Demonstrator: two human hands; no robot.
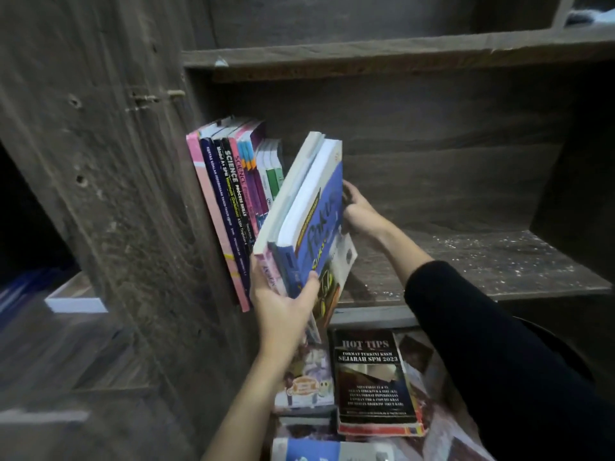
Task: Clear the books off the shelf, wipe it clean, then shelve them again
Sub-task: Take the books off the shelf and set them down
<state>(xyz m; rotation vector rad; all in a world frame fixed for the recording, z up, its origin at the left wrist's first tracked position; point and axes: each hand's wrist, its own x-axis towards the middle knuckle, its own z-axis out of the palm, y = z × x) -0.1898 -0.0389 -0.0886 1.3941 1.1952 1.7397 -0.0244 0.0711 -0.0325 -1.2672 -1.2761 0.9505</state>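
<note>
A row of upright books (233, 181) stands at the left end of the dark wooden shelf (482, 261), against the side panel. Both hands hold a tilted bundle of two or three books, a thick blue one (316, 211) outermost, its top leaning to the right. My left hand (283, 304) grips the bundle's lower spines, thumb on the blue cover. My right hand (357, 211) holds the blue cover's far edge, fingers curled round it. The rest of the shelf board is bare and speckled with pale dust.
Below the shelf lie more books: a black "Hot Tips" book (374, 380), a pale illustrated one (306, 384) and a blue-white one (329, 450). A wooden side panel (116, 194) rises on the left. Another shelf board (382, 54) runs above.
</note>
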